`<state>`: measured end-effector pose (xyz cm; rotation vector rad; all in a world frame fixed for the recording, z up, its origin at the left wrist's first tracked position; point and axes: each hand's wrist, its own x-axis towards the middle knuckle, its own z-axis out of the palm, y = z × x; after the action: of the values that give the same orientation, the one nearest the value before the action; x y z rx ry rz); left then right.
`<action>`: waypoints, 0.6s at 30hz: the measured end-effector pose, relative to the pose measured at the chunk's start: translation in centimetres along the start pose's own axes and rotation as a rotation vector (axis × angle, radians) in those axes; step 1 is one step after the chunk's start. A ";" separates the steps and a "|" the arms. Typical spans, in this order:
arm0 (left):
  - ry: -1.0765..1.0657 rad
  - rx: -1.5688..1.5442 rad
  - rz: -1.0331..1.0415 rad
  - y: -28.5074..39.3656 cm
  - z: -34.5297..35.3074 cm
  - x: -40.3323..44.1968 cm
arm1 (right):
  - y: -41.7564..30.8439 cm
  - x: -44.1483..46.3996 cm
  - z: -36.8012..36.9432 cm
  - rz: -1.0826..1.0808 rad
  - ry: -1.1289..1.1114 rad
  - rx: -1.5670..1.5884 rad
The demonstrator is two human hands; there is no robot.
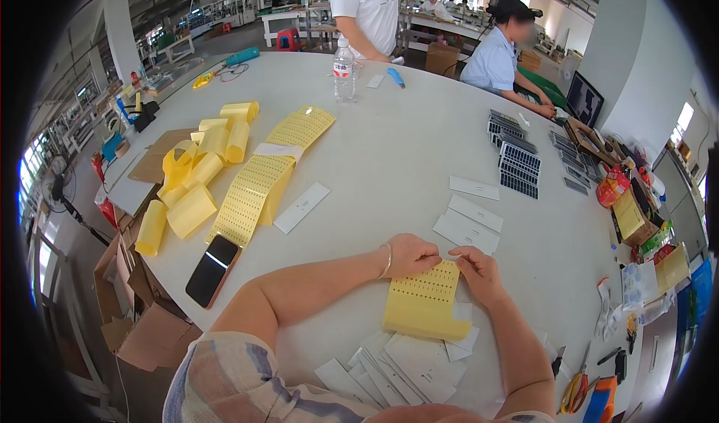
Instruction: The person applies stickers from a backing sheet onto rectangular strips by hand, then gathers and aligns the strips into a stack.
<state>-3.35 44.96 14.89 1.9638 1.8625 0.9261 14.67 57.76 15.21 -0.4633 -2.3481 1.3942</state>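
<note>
A yellow sheet of small die-cut stickers (421,303) lies before me, its lower end curling up. My left hand (412,256) is closed on its top edge, fingers bent together. At the sheet's upper right corner, my right hand (479,273) is closed in a pinch; a tiny pale bit shows at its fingertips, too small to name. Below the sheet, white cards (404,370) lie in a loose, overlapping pile near my body. Beyond my hands are more white cards (466,230), and a single white card (302,207) rests farther left.
Left are a phone (213,271), a long sticker strip (258,191) and yellow curled sheets (196,176). A water bottle (344,71) stands at the back. Dark panels (519,170) lie right; scissors (575,389) lie near front right. Two people are across the table.
</note>
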 end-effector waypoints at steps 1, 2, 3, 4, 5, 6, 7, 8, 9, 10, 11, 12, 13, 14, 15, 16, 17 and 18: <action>-0.004 -0.002 0.002 0.0 0.0 0.0 | 0.3 0.0 0.0 0.005 -0.006 0.031; -0.009 -0.004 0.003 0.0 0.0 0.0 | 0.1 -0.1 0.0 0.007 -0.006 0.031; -0.009 -0.006 0.003 0.0 0.0 0.0 | -0.3 -0.1 -0.1 0.007 -0.008 0.038; -0.006 -0.007 0.003 -0.1 0.0 0.0 | -0.5 -0.1 -0.1 0.007 -0.009 0.044; -0.002 -0.009 0.003 -0.2 0.1 0.0 | -0.4 -0.1 0.0 0.008 -0.009 0.044; -0.003 -0.011 0.003 -0.2 0.1 0.0 | -0.3 -0.1 0.0 0.017 0.003 0.046; 0.002 -0.010 0.003 -0.2 0.1 0.0 | -0.2 0.0 0.0 0.025 0.014 0.047; 0.008 -0.009 0.003 -0.2 0.1 0.0 | -0.2 0.0 0.0 0.025 0.014 0.047; 0.008 -0.009 0.003 -0.2 0.2 0.0 | -0.1 0.0 0.0 0.016 0.008 0.037; 0.008 0.001 0.008 -0.3 0.2 0.0 | -0.1 0.0 -0.1 0.006 0.002 0.026; 0.009 0.013 0.013 -0.3 0.2 0.1 | 0.0 0.0 0.0 0.006 0.001 0.026; 0.010 0.013 0.013 -0.3 0.2 0.1 | 0.2 0.0 0.1 -0.014 0.009 0.010; 0.019 0.012 0.021 -0.3 0.3 0.1 | 0.3 0.0 0.1 -0.034 0.017 -0.005; 0.027 0.012 0.028 -0.3 0.3 0.1 | 0.3 0.0 0.1 -0.034 0.017 -0.005; 0.027 0.012 0.028 -0.3 0.2 0.1 | 0.3 0.0 0.1 -0.020 0.014 0.012; 0.011 0.017 0.017 -0.2 0.1 0.1 | 0.3 0.0 0.0 -0.007 0.012 0.029; -0.005 0.022 0.005 -0.1 0.0 0.1 | 0.4 0.1 0.1 -0.008 0.011 0.027; -0.004 0.021 0.005 -0.2 0.1 0.1 | 0.6 0.1 0.2 0.007 0.019 0.061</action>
<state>-3.44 45.12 14.72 1.9818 1.8733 0.9073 14.57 57.94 14.61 -0.4663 -2.2845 1.4536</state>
